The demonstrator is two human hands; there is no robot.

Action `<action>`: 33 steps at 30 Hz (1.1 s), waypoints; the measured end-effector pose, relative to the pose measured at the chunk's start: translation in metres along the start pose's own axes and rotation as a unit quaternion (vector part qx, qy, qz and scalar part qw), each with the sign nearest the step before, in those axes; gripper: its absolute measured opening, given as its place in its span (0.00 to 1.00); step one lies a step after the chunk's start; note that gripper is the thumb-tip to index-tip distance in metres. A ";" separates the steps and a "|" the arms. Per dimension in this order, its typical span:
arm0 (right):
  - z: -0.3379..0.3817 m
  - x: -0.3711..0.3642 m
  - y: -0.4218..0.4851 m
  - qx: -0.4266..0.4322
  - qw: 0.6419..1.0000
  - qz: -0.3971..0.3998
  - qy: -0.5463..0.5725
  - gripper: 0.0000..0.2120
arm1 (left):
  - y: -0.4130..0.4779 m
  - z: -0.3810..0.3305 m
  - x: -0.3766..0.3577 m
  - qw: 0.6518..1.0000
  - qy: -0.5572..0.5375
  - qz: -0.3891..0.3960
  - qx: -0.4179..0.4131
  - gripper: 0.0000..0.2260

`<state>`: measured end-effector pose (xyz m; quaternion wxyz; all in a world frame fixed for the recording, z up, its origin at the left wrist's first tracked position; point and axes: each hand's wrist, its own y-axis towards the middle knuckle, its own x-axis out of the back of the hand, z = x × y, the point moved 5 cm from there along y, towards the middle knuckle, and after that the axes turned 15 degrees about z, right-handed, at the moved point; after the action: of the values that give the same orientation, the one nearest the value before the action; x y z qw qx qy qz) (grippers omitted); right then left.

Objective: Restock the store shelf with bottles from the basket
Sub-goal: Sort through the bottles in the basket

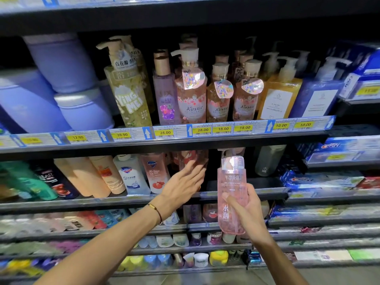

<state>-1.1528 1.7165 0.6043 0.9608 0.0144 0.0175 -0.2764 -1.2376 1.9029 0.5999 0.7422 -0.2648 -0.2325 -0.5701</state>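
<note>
The right hand (248,210) holds a clear pink pump bottle (232,182) upright, fingers curled tight round its lower half, just in front of the front edge of the middle shelf (123,200). The left hand (185,182) reaches over that edge, its fingers (193,169) straight and slightly apart, touching a reddish bottle (194,158) that stands on the shelf beside the Safeguard bottles (156,171).

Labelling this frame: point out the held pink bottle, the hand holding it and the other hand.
pink bottle (232,178), head view, on its label text
right hand (249,210), head view, middle of hand
left hand (181,183), head view, back of hand
</note>
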 end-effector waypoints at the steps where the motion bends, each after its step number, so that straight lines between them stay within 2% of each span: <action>1: 0.000 -0.001 0.001 0.000 1.000 0.000 0.000 0.18 | 0.004 -0.002 -0.001 1.000 0.014 0.007 -0.016 0.24; 4: 0.000 -0.005 0.001 0.002 1.000 0.001 0.001 0.16 | 0.006 0.000 0.003 0.999 -0.004 0.008 -0.049 0.23; 8: -0.001 -0.008 0.002 -0.001 1.000 0.003 0.005 0.18 | -0.003 0.008 0.000 0.998 -0.034 -0.032 -0.050 0.19; 18: -0.004 -0.017 0.010 0.005 1.000 -0.001 0.031 0.18 | -0.028 0.020 -0.008 0.994 0.004 -0.082 -0.074 0.20; 23: -0.012 -0.017 0.016 0.005 0.998 0.005 0.058 0.25 | -0.026 0.016 -0.006 0.996 0.017 -0.057 -0.065 0.20; 26: -0.013 -0.015 0.017 0.015 0.998 0.006 0.066 0.29 | -0.029 0.015 -0.007 0.996 -0.005 -0.067 -0.054 0.19; 30: -0.012 -0.008 0.020 0.018 0.997 -0.004 0.070 0.28 | -0.056 0.012 -0.013 0.989 -0.056 -0.122 -0.064 0.14; 33: -0.007 -0.004 0.023 0.041 0.996 -0.002 0.077 0.29 | -0.077 0.012 -0.034 0.988 -0.118 -0.101 -0.009 0.16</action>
<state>-1.1441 1.7381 0.5974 0.9546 0.0754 0.0804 -0.2767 -1.3205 1.9192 0.5964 0.6460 -0.3120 -0.3388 -0.6088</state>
